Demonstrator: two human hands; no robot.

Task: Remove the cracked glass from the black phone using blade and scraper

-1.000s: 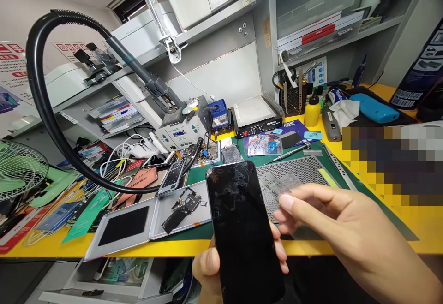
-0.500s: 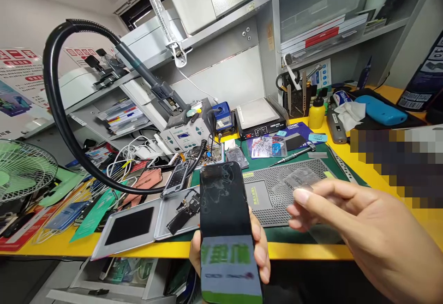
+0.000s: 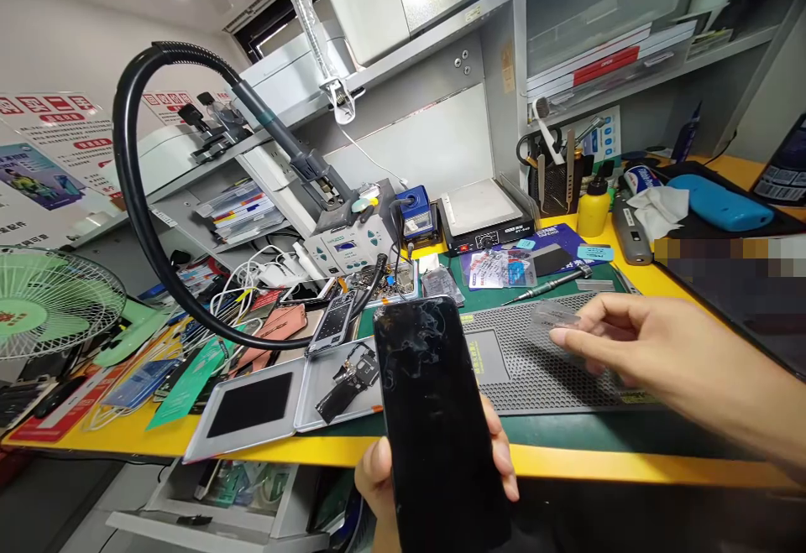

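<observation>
My left hand [image 3: 376,476] grips a black smartphone [image 3: 441,427] from behind, thumb on one side and fingertips on the other. The phone is tilted up towards me above the bench's front edge, its screen dark with whitish smears near the top. To the right, my right hand [image 3: 667,356] pinches a small clear plastic film [image 3: 549,318] between thumb and fingers, over a grey perforated mat [image 3: 535,385]. An open shallow case [image 3: 290,435] left of the phone holds a black phone part [image 3: 346,385].
A hot-air station [image 3: 358,242] with a thick black hose [image 3: 126,167] stands behind. A heating plate [image 3: 484,205], a yellow bottle [image 3: 593,211], a pen-like tool [image 3: 547,284] and a blue object [image 3: 721,200] lie farther back. A green fan [image 3: 56,301] is at left.
The view has shifted, so the bench sits farther right. The bright reflection on the phone's lower screen has gone dark. My right hand has moved slightly up and away from the phone, still pinching the film.
</observation>
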